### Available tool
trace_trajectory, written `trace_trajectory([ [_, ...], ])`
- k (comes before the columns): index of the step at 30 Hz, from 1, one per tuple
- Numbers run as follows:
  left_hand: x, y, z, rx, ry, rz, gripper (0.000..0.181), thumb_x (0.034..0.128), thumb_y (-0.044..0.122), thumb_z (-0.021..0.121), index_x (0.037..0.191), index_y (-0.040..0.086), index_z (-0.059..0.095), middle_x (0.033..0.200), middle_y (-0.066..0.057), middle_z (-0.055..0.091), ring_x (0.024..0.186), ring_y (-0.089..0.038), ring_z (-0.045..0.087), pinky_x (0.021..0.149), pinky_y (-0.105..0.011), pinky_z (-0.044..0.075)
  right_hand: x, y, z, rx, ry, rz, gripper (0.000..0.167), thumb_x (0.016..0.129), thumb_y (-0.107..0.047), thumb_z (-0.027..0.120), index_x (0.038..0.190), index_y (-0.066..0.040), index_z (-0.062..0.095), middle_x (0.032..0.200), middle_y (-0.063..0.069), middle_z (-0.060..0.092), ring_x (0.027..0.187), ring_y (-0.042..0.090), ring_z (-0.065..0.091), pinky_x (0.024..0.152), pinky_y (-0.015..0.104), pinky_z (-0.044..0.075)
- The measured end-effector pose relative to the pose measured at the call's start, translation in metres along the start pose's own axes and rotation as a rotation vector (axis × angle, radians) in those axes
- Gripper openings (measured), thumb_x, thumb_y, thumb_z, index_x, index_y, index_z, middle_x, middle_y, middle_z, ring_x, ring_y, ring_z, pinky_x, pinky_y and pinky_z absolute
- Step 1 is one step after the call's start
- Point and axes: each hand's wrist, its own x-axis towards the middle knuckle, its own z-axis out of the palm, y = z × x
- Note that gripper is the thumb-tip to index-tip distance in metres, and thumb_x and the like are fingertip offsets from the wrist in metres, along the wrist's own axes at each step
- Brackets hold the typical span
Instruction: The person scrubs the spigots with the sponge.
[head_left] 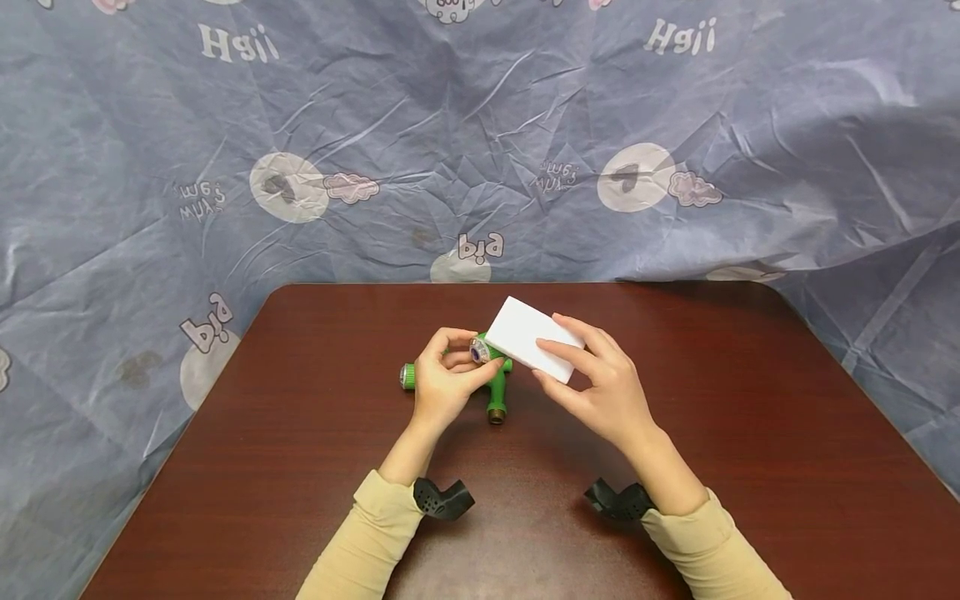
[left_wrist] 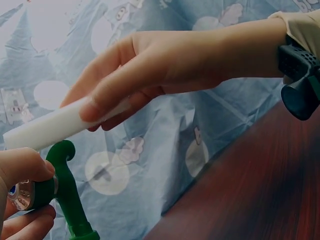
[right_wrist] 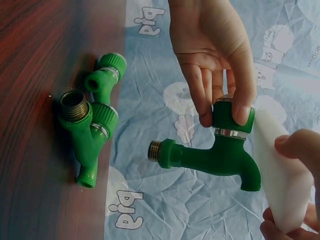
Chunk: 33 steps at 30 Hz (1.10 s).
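My left hand (head_left: 442,379) grips a green faucet (right_wrist: 227,157) by its round knob (right_wrist: 231,116), thumb on one side and fingers on the other. The faucet is off the table; its brass-threaded end and curved spout (left_wrist: 62,150) both show. In my right hand (head_left: 611,387) is a white rectangular block (head_left: 528,337) that looks like a sponge, pinched between thumb and fingers. The block is tilted close beside the faucet's knob and spout. Whether it touches the faucet I cannot tell.
Two more green faucets lie on the dark red-brown table, one with a brass-threaded end (right_wrist: 75,112) and the other with its ribbed knob (right_wrist: 112,62) beyond it. A wrinkled blue printed sheet (head_left: 450,150) hangs behind the table (head_left: 315,467). A black wrist camera (head_left: 442,498) sits at each cuff.
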Motion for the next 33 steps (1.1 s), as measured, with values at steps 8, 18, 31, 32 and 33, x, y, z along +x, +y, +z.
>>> trace_trajectory([
  [8, -0.0008, 0.0018, 0.0001, 0.005, 0.022, -0.034, 0.037, 0.0681, -0.009, 0.077, 0.097, -0.010, 0.055, 0.090, -0.025, 0.062, 0.069, -0.015, 0.065, 0.060, -0.023, 0.055, 0.0002, 0.0007, -0.0015, -0.066, 0.067, 0.053, 0.034, 0.067, -0.010, 0.079, 0.100, -0.010, 0.073, 0.121, 0.013, 0.060, 0.103, 0.033, 0.057, 0.076, 0.042, 0.047],
  [18, -0.0002, 0.0026, -0.0003, -0.012, 0.041, -0.014, 0.036, 0.0679, -0.011, 0.076, 0.097, -0.012, 0.055, 0.087, -0.012, 0.059, 0.067, -0.012, 0.065, 0.057, -0.020, 0.053, -0.0004, 0.0024, -0.0010, -0.091, 0.060, 0.033, 0.033, 0.067, -0.008, 0.078, 0.099, -0.009, 0.073, 0.121, 0.014, 0.060, 0.102, 0.033, 0.057, 0.076, 0.043, 0.048],
  [31, 0.0008, 0.0024, -0.0016, -0.001, 0.057, -0.030, 0.036, 0.0683, -0.011, 0.075, 0.098, -0.013, 0.055, 0.092, -0.024, 0.057, 0.068, -0.012, 0.064, 0.055, -0.019, 0.052, 0.0013, 0.0051, -0.0053, -0.070, 0.132, 0.075, 0.034, 0.067, -0.010, 0.079, 0.100, -0.010, 0.073, 0.121, 0.012, 0.060, 0.105, 0.032, 0.057, 0.079, 0.039, 0.045],
  [32, 0.0008, 0.0022, -0.0015, 0.001, 0.054, -0.025, 0.036, 0.0684, -0.011, 0.075, 0.099, -0.013, 0.055, 0.092, -0.026, 0.057, 0.068, -0.013, 0.064, 0.055, -0.019, 0.052, 0.0012, 0.0048, -0.0043, -0.058, 0.108, 0.057, 0.034, 0.067, -0.011, 0.079, 0.101, -0.010, 0.073, 0.121, 0.012, 0.060, 0.105, 0.032, 0.057, 0.079, 0.039, 0.045],
  [33, 0.0009, 0.0020, -0.0015, 0.001, 0.054, -0.020, 0.036, 0.0684, -0.011, 0.076, 0.099, -0.013, 0.056, 0.093, -0.027, 0.057, 0.069, -0.013, 0.064, 0.055, -0.019, 0.052, 0.0010, 0.0047, -0.0033, -0.048, 0.084, 0.042, 0.035, 0.067, -0.011, 0.079, 0.101, -0.010, 0.073, 0.121, 0.012, 0.060, 0.105, 0.032, 0.057, 0.079, 0.039, 0.046],
])
